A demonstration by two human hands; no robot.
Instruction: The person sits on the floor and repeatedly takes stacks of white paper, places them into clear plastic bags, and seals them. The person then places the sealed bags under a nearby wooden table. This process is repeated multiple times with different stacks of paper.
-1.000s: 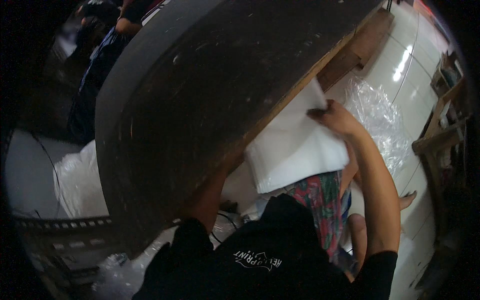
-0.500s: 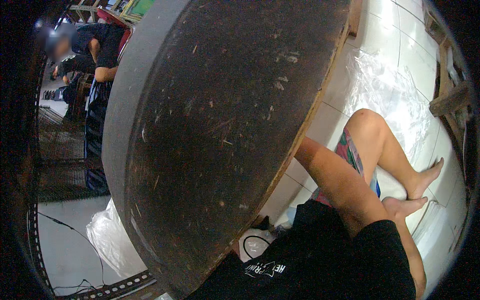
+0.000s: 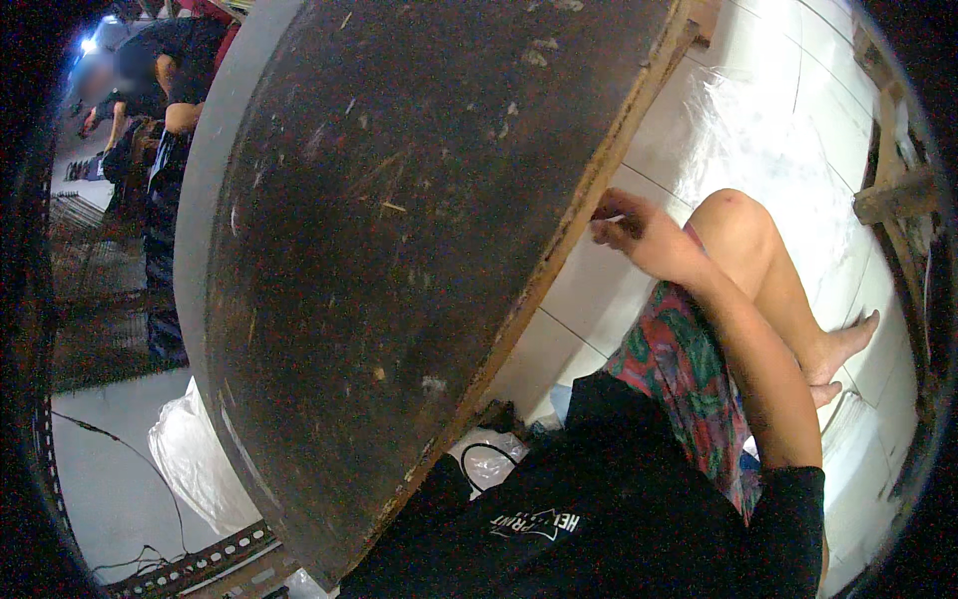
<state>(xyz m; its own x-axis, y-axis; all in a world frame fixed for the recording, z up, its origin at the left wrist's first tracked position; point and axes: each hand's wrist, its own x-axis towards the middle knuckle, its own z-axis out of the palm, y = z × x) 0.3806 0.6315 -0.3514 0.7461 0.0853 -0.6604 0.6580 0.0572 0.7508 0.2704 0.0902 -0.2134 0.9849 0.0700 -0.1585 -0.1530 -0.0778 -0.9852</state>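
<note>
one dark board (image 3: pixel 399 260) fills the middle of the view and reaches toward eleven o'clock, its long axis running from seven to one o'clock. the right hand (image 3: pixel 647 240) is at its wooden edge (image 3: pixel 521 317), forearm coming from five o'clock, fingers half curled toward nine; i cannot tell if they hold anything. the left hand is hidden, its grip unclear. at eight o'clock, a white plastic bag (image 3: pixel 200 464), contents indistinct.

Dark board (image 3: pixel 379 220): matt and scuffed face; its edge (image 3: pixel 542 283) looks to you like rough wood.
Your shirt (image 3: pixel 639 489): matt cloth.
Your shorts (image 3: pixel 689 349): printed cloth.
Floor tiles (image 3: pixel 589 280): smooth, glossy.
Clear sheet (image 3: pixel 733 125): shiny plastic.
</note>
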